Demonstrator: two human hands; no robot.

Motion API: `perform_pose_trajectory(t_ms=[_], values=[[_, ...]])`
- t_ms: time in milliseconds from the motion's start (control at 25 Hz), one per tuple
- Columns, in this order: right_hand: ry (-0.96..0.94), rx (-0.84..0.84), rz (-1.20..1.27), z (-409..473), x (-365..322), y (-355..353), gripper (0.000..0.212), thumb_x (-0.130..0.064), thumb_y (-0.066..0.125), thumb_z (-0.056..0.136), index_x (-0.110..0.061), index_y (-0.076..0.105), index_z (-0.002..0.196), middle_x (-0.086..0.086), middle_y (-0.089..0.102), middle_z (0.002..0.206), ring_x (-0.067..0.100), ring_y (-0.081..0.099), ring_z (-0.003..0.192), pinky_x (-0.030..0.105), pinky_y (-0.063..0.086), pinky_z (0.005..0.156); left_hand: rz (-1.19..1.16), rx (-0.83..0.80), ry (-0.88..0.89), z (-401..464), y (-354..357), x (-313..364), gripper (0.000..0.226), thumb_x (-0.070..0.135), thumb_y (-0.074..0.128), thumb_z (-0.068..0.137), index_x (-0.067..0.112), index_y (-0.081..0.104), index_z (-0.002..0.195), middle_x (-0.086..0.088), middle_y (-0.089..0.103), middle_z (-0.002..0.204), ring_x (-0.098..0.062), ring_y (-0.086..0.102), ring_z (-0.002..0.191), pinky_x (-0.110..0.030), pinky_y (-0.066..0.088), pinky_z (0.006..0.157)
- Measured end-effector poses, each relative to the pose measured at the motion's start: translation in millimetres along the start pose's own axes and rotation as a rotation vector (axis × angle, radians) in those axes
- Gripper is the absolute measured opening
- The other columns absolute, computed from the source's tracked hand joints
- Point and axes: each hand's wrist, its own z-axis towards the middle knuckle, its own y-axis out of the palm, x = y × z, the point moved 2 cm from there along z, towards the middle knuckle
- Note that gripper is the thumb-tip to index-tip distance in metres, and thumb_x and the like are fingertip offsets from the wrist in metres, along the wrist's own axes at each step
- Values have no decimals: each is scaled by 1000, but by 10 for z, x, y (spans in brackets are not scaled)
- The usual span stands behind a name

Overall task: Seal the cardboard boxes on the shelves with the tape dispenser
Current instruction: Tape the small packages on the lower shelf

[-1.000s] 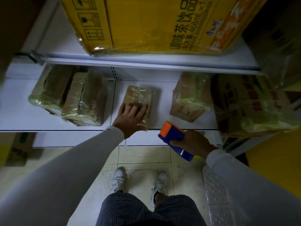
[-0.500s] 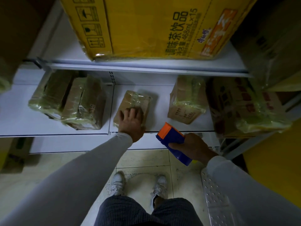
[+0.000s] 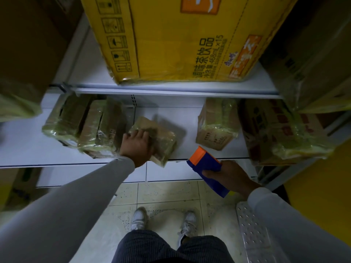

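Shelf (image 3: 57, 158): L hand (image 3: 135, 147) grips box (image 3: 161, 141).

Five tape-wrapped cardboard boxes on the lower shelf (image 3: 28, 149): two side by side at left (image 3: 64, 120) (image 3: 98, 130), one small flat one in the middle (image 3: 161, 141), one upright at centre-right (image 3: 216, 126), one large printed one at far right (image 3: 281, 133). One big yellow drinks carton (image 3: 180, 38) on the upper shelf (image 3: 171, 88). One blue-and-orange tape dispenser (image 3: 207, 168). Two hands: left hand (image 3: 135, 147), right hand (image 3: 231, 177). Two white shoes (image 3: 138, 219) (image 3: 188, 223).
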Motion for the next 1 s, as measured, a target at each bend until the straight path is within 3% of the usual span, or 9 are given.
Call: perform_pose_trajectory(t_ms=[120, 280, 400, 520, 640, 840, 920, 1000], values=[[-26, -11, 19, -51, -70, -1, 36, -56, 72, 80, -20, 65, 75, -2, 68, 74, 13, 65, 70, 25, 42, 59, -70, -94, -59, -9, -9, 398, 84, 79, 30, 79, 19, 37, 137, -8, 41, 139, -31, 41, 126, -50, 31, 102], [-77, -24, 18, -105, -87, -64, 42, -54, 72, 81, -12, 69, 87, 6, 72, 83, 19, 68, 75, 30, 49, 68, 9, -188, 130, 46, 55, 454, 73, 49, 46, 90, 24, 13, 150, -5, 14, 157, -29, 15, 143, -47, 16, 113], [-122, -22, 39, -146, -86, -113, 38, -52, 73, 81, -14, 68, 84, 2, 72, 78, 15, 67, 71, 23, 44, 61, 24, -238, 281, 27, 96, 214, 74, 35, 48, 94, 27, 3, 152, -2, -5, 160, -25, -2, 147, -42, 5, 119], [-151, -27, 61, -148, -142, -78, 32, -51, 75, 80, -20, 66, 76, -3, 70, 70, 6, 64, 63, 18, 38, 58, -10, -227, 306, -61, 162, 77, 75, 22, 49, 95, 32, 0, 151, -3, -12, 159, -24, -11, 146, -41, 1, 120], [-188, -53, 88, -126, -230, -19, 30, -51, 76, 79, -23, 66, 76, -5, 71, 70, 1, 64, 62, 18, 40, 59, -53, -208, 305, -123, 195, 72, 73, 12, 45, 97, 35, 0, 150, -4, -10, 160, -28, -7, 147, -40, 7, 120], [-212, -93, 80, -120, -355, -47, 35, -55, 78, 74, -22, 67, 77, -4, 72, 72, 6, 66, 62, 23, 45, 60, -55, -247, 309, -194, 115, 113, 78, 32, 49, 96, 35, -7, 150, -1, -14, 159, -24, -10, 146, -52, 0, 117], [-219, -96, 45, -101, -424, -108, 33, -50, 81, 74, -20, 66, 77, -2, 71, 72, 11, 67, 65, 26, 46, 61, -173, -173, 305, -216, -22, 67, 70, 37, 50, 95, 32, 9, 151, 0, -1, 160, -22, 3, 147, -48, 5, 118], [-248, -132, 37, -88, -524, -156, 33, -46, 82, 74, -18, 66, 81, 1, 71, 75, 15, 67, 69, 29, 47, 64, -456, -55, 287, -225, -215, 51, 48, 30, 52, 95, 21, 42, 142, -3, 34, 151, -24, 34, 137, -30, 21, 114]])
